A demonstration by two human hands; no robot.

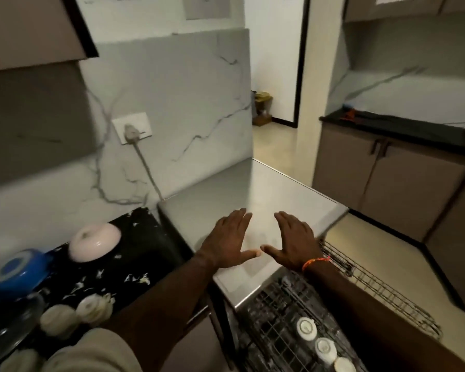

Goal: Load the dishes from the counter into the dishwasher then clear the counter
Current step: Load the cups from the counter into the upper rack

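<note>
Left hand (pixel 230 237) and right hand (pixel 293 241) spread flat on dishwasher top (pixel 253 189), holding nothing; pulled-out rack (pixel 293 318) at 5 o'clock, likely ready for loading.

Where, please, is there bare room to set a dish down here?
The steel top is bare beyond the left hand and right hand, up to the marble wall. The black counter is crowded: pink bowl, blue dish, scraps.

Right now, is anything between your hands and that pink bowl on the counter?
Nothing visible is. Both hands, left and right, are open over the steel top. The pink bowl sits upside down on the black counter to their left, with bare counter between.
</note>
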